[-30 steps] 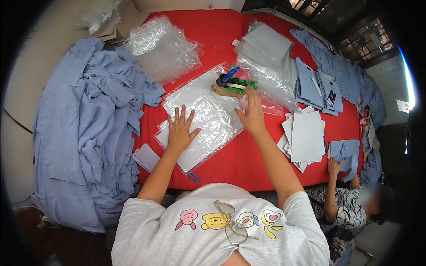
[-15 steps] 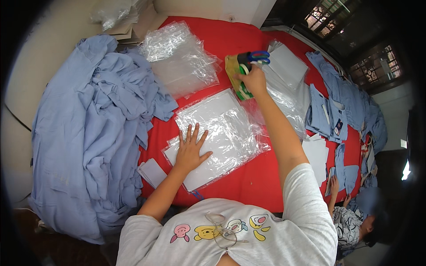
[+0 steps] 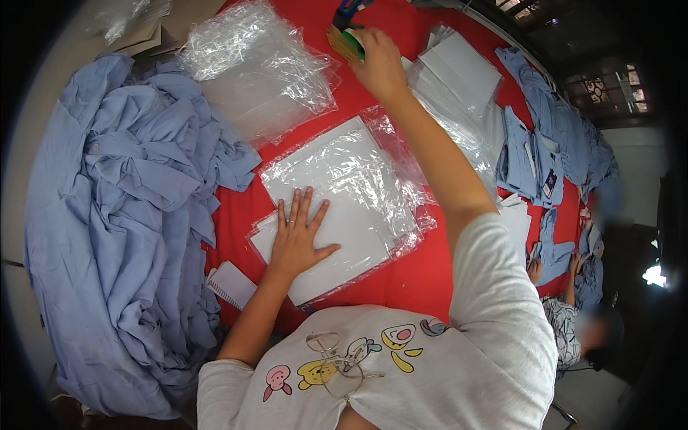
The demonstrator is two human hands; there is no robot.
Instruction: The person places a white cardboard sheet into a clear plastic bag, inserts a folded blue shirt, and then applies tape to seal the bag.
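My left hand (image 3: 299,233) lies flat with fingers spread on a stack of white sheets in clear plastic sleeves (image 3: 344,193). Stretched toward the far side, my right hand (image 3: 380,64) is closed on a small yellow-and-green holder (image 3: 347,44). Blue loops like scissor handles (image 3: 351,8) stick up from that holder, partly cut off by the top of the view. My fingers hide much of its right side.
Crumpled light blue garments (image 3: 129,215) are heaped at left. Clear plastic bags (image 3: 258,72), more sleeved white sheets (image 3: 459,79) and a spiral notepad (image 3: 231,284) lie on the red cloth (image 3: 387,283). Folded blue clothes (image 3: 529,161) and another person (image 3: 562,326) are at right.
My right hand has carried the holder farther away across the red cloth, toward the far side. My left hand stays flat on the sleeved sheets. The whole view has shifted slightly.
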